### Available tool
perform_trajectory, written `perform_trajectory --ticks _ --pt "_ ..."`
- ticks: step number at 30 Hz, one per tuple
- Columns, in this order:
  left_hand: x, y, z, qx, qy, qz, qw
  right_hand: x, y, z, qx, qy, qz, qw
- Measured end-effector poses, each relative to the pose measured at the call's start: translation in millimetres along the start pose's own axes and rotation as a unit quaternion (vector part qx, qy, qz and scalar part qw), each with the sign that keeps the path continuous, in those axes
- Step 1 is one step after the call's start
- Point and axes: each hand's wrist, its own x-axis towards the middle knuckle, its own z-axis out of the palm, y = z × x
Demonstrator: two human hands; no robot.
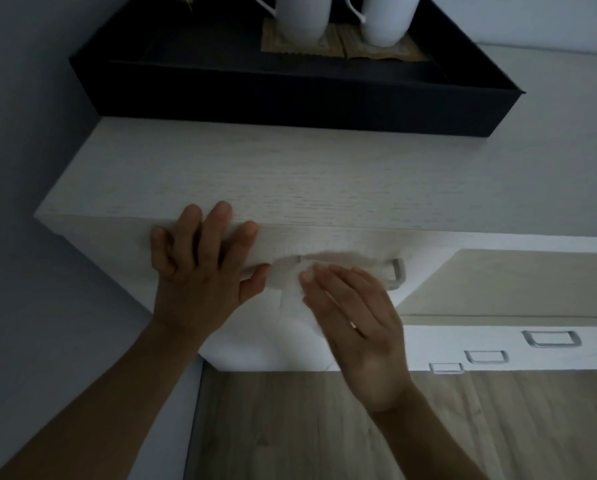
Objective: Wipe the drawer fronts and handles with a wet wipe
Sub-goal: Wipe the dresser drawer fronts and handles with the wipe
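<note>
A pale wood-grain cabinet top (255,174) fills the middle of the view, seen from above. Just below its front edge is the top drawer front (342,242) with a grey metal handle (398,271) whose right end shows. My left hand (200,268) rests on the front edge with fingers spread over the top and thumb on the drawer front. My right hand (355,317) lies with straight fingers on a white wet wipe (295,306), pressing it against the drawer front at the handle. The wipe hides the handle's left part.
A black tray (290,95) holding two white mugs (300,19) on coasters stands at the back of the cabinet top. To the right, lower white drawers carry grey handles (551,339). A grey wall is on the left, wood floor (324,427) below.
</note>
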Motion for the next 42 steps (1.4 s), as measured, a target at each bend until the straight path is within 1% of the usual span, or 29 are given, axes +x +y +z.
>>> perform_trajectory --ticks 5,11,16,18,20,23,29,32,37,42 --pt "-1.9 -0.5 2.0 -0.011 0.006 0.002 1.0 -8.6 28.0 -27.6 -0.035 0.014 0.039 0.999" --pt "-2.5 0.8 1.9 -0.013 0.01 -0.002 1.0 13.6 -10.9 10.0 -0.005 0.052 0.035 0.998" --pt "-0.9 1.1 2.6 -0.02 0.007 0.001 1.0 12.0 -2.3 -3.2 0.01 0.064 0.085 0.994" --pt "-2.0 1.5 3.1 -0.026 0.01 -0.002 1.0 10.8 -4.0 -7.1 0.016 0.077 0.118 0.99" --pt "-2.5 2.5 4.1 -0.02 0.01 0.0 1.0 16.1 -11.9 -0.8 0.017 0.087 0.155 0.984" --pt "-4.6 2.0 4.8 -0.021 0.016 0.007 1.0 24.4 -22.2 10.4 0.016 0.093 0.177 0.98" --pt "-6.7 1.2 4.4 -0.035 0.015 0.006 0.999 13.6 -2.5 -13.4 0.009 0.079 0.17 0.982" --pt "-7.6 1.6 5.1 -0.031 0.02 0.004 0.999 14.6 -7.1 -6.7 0.009 0.077 0.174 0.982" --pt "-7.9 1.1 5.9 -0.027 0.022 0.006 0.999 17.1 -17.5 9.7 0.025 0.069 0.105 0.992" --pt "-8.0 1.4 4.7 -0.035 0.018 0.007 0.999 0.2 5.1 -16.6 -0.017 0.085 0.103 0.991"
